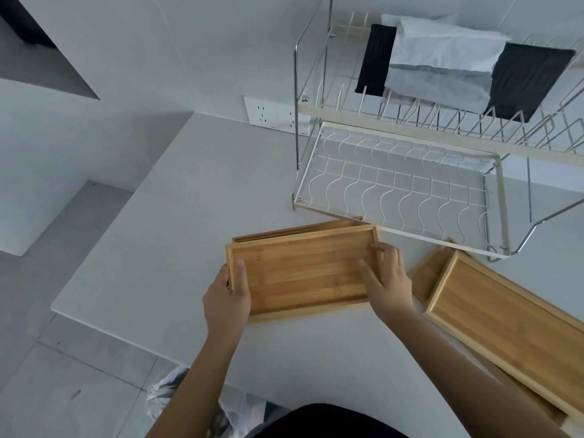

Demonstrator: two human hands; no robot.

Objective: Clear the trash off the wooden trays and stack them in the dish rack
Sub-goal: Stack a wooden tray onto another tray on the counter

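Note:
I hold a small wooden tray [300,273] by both short ends, just above the white counter. My left hand [226,298] grips its left edge with the thumb inside, and my right hand [387,279] grips its right edge. The tray's inside is bare. Behind it lies another wooden tray [294,230], mostly covered. To the right rest a larger wooden tray [505,308] and one beneath it [425,273]. The two-tier dish rack [404,184] stands at the back right, its lower wire shelf bare.
Folded white, grey and black cloths [442,64] lie on the rack's upper tier. A wall socket [275,113] sits left of the rack. A plastic bag [177,393] is on the floor below the counter's [177,232] front edge.

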